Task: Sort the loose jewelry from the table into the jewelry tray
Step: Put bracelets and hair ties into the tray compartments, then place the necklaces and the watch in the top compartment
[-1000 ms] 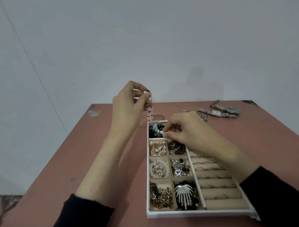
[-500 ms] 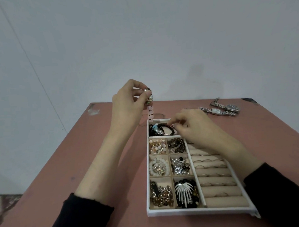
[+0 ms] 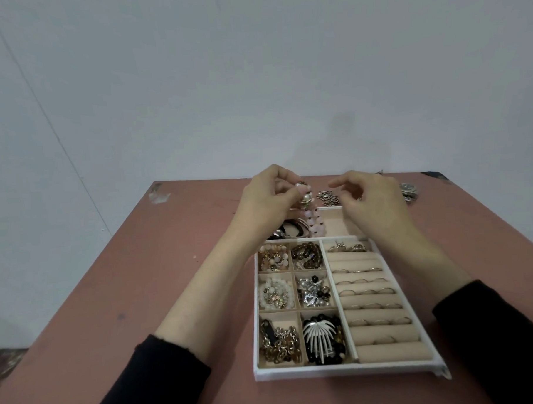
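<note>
Lifting right grip (image 3: 372,203) up out of jewelry tray (image 3: 343,372), fingers relaxed, holding nothing. Pinching pink bead bracelet (image 3: 313,219) in left grip (image 3: 268,201), dangling above the far compartment. Best proceeding by lowering slowly, coiling beads beside the dark bangles (image 3: 291,229).

The table (image 3: 135,299) is reddish brown. A white tray (image 3: 343,372) sits on it, near and to the right. Behind the tray lie a silver chain (image 3: 327,196) and a watch (image 3: 409,189). A white mark (image 3: 158,196) shows far left.
</note>
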